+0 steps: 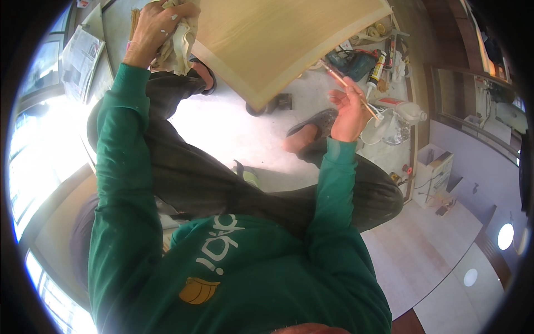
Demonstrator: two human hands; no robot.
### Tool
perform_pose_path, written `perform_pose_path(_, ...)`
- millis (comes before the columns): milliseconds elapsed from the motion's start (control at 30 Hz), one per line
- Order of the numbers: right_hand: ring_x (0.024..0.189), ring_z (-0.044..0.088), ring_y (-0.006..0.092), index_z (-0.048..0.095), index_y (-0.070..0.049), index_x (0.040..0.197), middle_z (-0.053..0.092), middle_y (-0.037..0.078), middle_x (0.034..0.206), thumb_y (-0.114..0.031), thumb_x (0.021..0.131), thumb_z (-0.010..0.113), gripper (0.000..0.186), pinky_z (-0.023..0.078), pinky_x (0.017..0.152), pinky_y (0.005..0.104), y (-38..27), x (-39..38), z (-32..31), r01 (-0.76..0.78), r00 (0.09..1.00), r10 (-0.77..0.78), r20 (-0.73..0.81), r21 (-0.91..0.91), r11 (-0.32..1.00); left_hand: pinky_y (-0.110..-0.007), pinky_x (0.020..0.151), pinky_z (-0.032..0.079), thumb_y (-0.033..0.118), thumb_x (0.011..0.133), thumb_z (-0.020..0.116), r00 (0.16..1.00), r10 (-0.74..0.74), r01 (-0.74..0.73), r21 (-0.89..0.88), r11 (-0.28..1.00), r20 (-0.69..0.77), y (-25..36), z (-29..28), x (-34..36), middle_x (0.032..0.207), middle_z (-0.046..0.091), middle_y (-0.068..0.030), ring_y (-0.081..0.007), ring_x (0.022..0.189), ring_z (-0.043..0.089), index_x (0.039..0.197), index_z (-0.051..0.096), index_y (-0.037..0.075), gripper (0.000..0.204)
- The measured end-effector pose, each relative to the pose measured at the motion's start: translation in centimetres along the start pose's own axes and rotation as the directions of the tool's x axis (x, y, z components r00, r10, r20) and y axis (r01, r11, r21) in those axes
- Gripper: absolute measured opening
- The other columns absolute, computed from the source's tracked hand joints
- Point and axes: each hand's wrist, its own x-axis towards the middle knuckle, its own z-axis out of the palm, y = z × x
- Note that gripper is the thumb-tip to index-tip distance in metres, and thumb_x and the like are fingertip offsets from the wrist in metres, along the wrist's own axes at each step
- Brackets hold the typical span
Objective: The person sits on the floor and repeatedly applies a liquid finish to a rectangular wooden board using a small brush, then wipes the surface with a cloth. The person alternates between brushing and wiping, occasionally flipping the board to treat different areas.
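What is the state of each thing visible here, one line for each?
Left hand: closed on cloth
Cloth: crumpled, held
Right hand: holding brush
Brush: tip near edge of panel; contact unclear
Panel: one corner toward the person
Slippers: worn
White bottle: apparently on its side

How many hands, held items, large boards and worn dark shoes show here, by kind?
Hands: 2 (left hand, right hand)
Cloth bundle, held left: 1
Slim brush, held right: 1
Tan board: 1
Dark shoes: 2
Total: 7
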Motion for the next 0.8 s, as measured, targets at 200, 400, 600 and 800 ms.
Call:
perform_pose_path(200,0.072,0.064,0.0172,0.063,0.004,0.108,0.067,0.013,0.099,-0.013,0.089,0.055,0.027,0.049,0.067,0.0271,-0.2,-0.6,0.1,0.003,1.000,-0.003,0.013,0.001,1.000,-0.032,0.066,0.053,0.005,0.068,0.064,0.994,-0.098,0.099,-0.031,0.995,0.038,0.2,0.1,-0.2,0.082,0.066,-0.0141,-0.0286,0.073,0.065,0.095,0.070,0.010,0.028)
perform_pose_path(400,0.074,0.063,0.0173,0.063,0.005,0.107,0.067,0.013,0.097,-0.012,0.090,0.054,0.026,0.048,0.068,0.0268,0.1,-4.1,0.4,-0.068,0.994,0.073,0.077,-0.069,0.995,-0.033,0.066,0.052,0.005,0.068,0.064,0.998,0.060,-0.060,0.030,0.998,-0.009,0.6,-0.4,0.2,0.081,0.065,-0.0150,-0.0296,0.072,0.064,0.095,0.070,0.010,0.028)
perform_pose_path(600,0.073,0.064,0.0167,0.064,0.005,0.106,0.068,0.013,0.094,-0.013,0.090,0.055,0.025,0.048,0.068,0.0264,-0.9,-4.4,0.3,-0.049,0.994,0.052,0.091,-0.040,0.998,-0.033,0.066,0.046,0.023,0.079,0.057,0.946,-0.310,0.323,-0.374,0.869,0.096,4.3,-2.3,1.2,0.080,0.066,-0.0121,-0.0237,0.073,0.061,0.081,0.072,0.006,0.022)
perform_pose_path(800,0.071,0.064,0.0166,0.065,0.005,0.105,0.068,0.013,0.093,-0.012,0.089,0.055,0.025,0.048,0.067,0.0261,-0.7,-3.5,0.7,-0.047,0.996,0.052,0.072,-0.073,0.996,-0.031,0.061,0.045,0.020,0.078,0.056,0.966,-0.256,0.259,-0.158,0.953,0.040,3.4,-2.0,0.7,0.075,0.065,-0.0106,-0.0183,0.067,0.059,0.080,0.072,0.006,0.022)
